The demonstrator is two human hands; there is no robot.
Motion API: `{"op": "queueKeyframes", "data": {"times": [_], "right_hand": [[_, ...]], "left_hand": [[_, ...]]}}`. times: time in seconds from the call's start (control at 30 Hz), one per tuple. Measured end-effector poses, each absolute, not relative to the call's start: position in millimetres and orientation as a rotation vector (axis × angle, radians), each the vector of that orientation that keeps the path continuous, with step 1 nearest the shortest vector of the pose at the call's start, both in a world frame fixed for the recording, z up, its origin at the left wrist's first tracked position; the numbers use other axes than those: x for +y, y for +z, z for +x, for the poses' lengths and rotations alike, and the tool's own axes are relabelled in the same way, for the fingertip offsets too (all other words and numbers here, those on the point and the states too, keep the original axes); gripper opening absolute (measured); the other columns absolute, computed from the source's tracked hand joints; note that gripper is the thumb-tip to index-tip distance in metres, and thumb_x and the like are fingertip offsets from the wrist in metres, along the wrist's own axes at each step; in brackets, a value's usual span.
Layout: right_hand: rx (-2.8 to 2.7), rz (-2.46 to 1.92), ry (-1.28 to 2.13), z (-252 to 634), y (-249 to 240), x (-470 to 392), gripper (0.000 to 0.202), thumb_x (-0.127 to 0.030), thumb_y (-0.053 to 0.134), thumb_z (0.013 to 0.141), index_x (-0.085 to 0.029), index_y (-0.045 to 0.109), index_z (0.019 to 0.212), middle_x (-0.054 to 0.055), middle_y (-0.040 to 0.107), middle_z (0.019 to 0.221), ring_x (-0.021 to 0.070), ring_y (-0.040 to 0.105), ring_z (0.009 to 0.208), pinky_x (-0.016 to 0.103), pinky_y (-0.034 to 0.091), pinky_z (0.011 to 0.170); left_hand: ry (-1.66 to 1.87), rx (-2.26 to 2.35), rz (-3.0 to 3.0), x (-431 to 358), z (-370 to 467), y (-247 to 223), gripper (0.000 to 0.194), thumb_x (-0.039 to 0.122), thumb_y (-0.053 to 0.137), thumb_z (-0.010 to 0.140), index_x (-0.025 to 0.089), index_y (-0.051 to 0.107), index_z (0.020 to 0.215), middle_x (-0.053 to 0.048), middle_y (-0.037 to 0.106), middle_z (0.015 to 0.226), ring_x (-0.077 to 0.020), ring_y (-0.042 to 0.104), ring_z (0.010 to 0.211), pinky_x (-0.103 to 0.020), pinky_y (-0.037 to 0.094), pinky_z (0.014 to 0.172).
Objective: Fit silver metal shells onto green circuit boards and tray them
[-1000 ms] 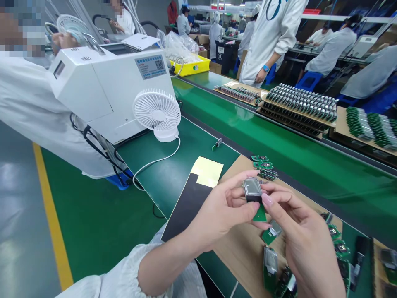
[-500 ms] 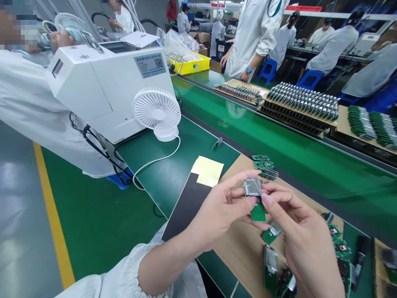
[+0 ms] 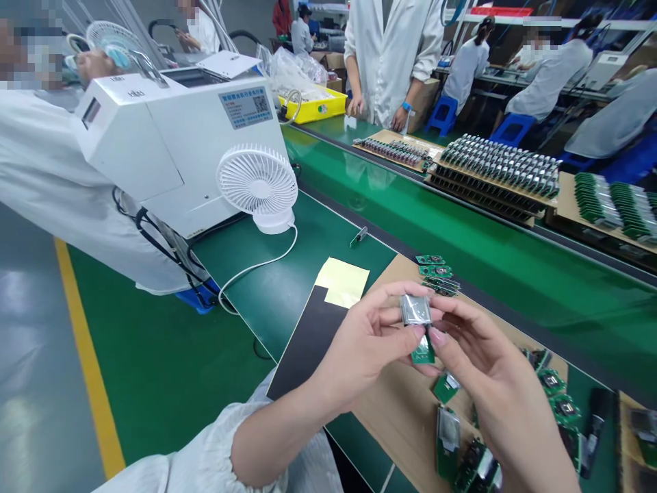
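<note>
A small green circuit board with a grey display (image 3: 416, 310) is held up between my two hands over a brown cardboard sheet (image 3: 393, 404). My left hand (image 3: 377, 329) grips its left side, thumb across the lower edge of the display and fingers behind. From the right, my right hand (image 3: 482, 363) pinches the same board with thumb and fingers. Below the hands lie more boards with displays, one of them a display board (image 3: 448, 438) near the sheet's front. Several bare green boards (image 3: 436, 270) rest at the sheet's far edge.
A white fan (image 3: 259, 185) stands beside a large white machine (image 3: 179, 144) on the left. Yellow paper (image 3: 343, 281) lies on a black sheet (image 3: 308, 342). Across the green conveyor belt (image 3: 380, 198) are trays of stacked boards (image 3: 500, 168). A person in a white coat (image 3: 393, 55) stands opposite.
The board in my hands has tilted and shifted slightly left, so its display catches more light. The person opposite has moved left and turned to face the belt.
</note>
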State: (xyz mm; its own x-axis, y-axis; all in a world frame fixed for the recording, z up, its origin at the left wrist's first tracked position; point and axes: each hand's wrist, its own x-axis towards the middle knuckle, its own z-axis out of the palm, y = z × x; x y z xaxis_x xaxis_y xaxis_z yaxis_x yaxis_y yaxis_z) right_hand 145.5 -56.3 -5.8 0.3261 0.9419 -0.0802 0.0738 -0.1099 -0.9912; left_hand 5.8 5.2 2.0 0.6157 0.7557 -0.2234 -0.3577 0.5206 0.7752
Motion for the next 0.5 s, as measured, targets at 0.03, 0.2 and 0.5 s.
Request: {"op": "queueKeyframes", "data": {"times": [0.03, 0.2, 0.5], "right_hand": [[-0.976, -1.466, 1.020, 146.2, -4.7, -57.2, 0.034, -0.042, 0.068, 0.083, -0.029, 0.064, 0.115, 0.005, 0.065, 0.122, 0.0248, 0.059, 0.116, 0.039, 0.053, 0.093], [-1.013, -1.462, 1.114, 152.4, -1.1, -60.8, 0.039, -0.044, 0.073, 0.080, -0.029, 0.065, 0.116, 0.004, 0.066, 0.123, 0.0230, 0.061, 0.115, 0.036, 0.053, 0.096], [-0.834, -1.283, 1.436, 137.1, 1.0, -59.8, 0.032, -0.047, 0.066, 0.085, -0.022, 0.052, 0.100, -0.004, 0.063, 0.065, 0.0111, 0.058, 0.043, 0.024, 0.053, 0.044]], "left_hand": [[0.711, 0.605, 0.761, 5.4, 5.7, 1.7, 0.032, 0.017, 0.070, 0.079, 0.022, 0.062, 0.109, -0.005, 0.074, 0.101, -0.0100, 0.067, 0.075, -0.021, 0.061, 0.060], [0.732, 0.634, 0.784, 6.3, 5.5, 2.0, 0.028, 0.019, 0.074, 0.076, 0.020, 0.062, 0.102, -0.004, 0.076, 0.089, -0.0096, 0.068, 0.073, -0.019, 0.057, 0.065], [0.899, 0.716, 0.956, 5.4, 11.7, -6.7, 0.032, 0.030, 0.071, 0.081, 0.024, 0.057, 0.109, -0.003, 0.076, 0.094, -0.0165, 0.069, 0.097, -0.024, 0.050, 0.083]]}}
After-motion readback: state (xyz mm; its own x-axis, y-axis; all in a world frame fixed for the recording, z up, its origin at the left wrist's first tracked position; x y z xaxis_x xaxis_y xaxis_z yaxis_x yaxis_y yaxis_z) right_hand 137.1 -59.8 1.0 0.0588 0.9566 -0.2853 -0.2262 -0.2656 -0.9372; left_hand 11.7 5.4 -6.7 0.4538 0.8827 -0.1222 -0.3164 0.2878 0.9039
